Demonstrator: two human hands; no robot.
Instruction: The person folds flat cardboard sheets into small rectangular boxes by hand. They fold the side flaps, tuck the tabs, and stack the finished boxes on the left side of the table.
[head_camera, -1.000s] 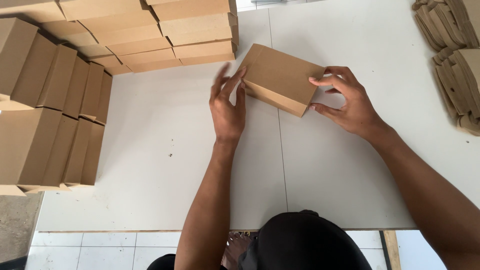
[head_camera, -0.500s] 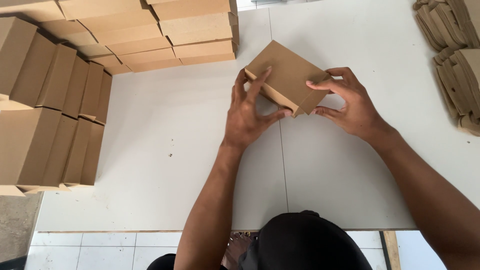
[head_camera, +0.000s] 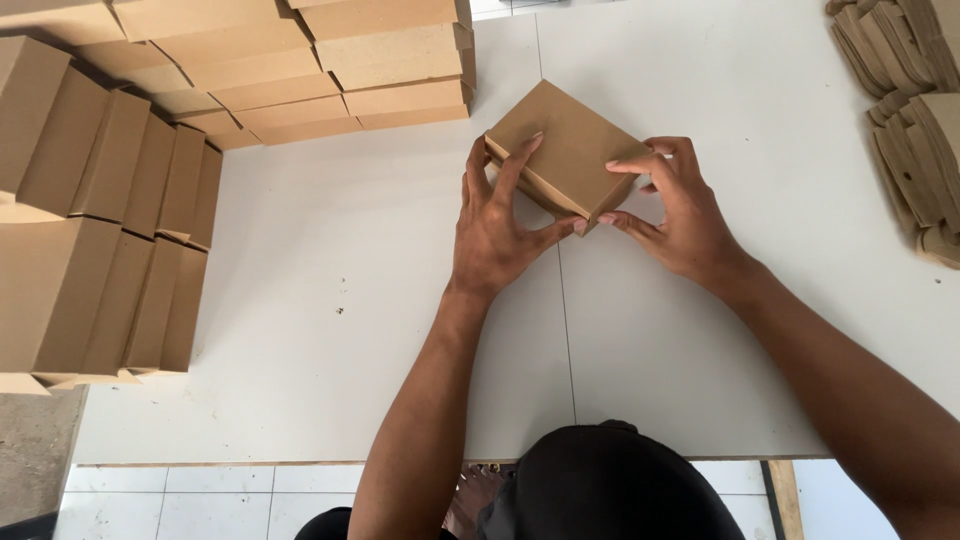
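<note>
A small brown cardboard box (head_camera: 572, 142) rests on the white table (head_camera: 330, 300), turned diagonally. My left hand (head_camera: 497, 225) grips its left side, fingers spread over the top edge and thumb at the near corner. My right hand (head_camera: 678, 208) holds the right side, with fingertips on the lid and thumb pressing the near corner. Both hands meet at that front corner.
Rows of finished brown boxes (head_camera: 90, 200) stand along the left edge, and more boxes are stacked (head_camera: 330, 60) at the back. A pile of flat cardboard blanks (head_camera: 910, 120) lies at the far right. Tiled floor (head_camera: 200, 490) shows below the table's front edge.
The box has turned and shifted slightly toward me. My left hand moved from lying flat beside it to gripping its side, and my right hand closed in on the near corner.
</note>
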